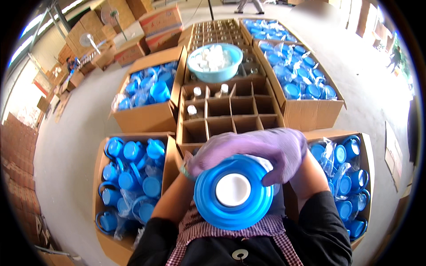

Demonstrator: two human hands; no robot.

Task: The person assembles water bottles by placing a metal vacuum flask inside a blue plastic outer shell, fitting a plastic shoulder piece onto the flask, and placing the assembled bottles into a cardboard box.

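Grey floor (62,146), blurred gloved hands (284,150), round blue piece (222,215) partly covered

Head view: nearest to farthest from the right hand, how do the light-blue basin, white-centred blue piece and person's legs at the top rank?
1. White-centred blue piece: at the right hand.
2. Light-blue basin: ahead, slightly left.
3. Person's legs: farthest ahead, top edge.

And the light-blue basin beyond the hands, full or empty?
Not empty: many small white pieces are heaped inside the light-blue basin. Some inner wall shows bare, so it isn't filled to the rim all round.
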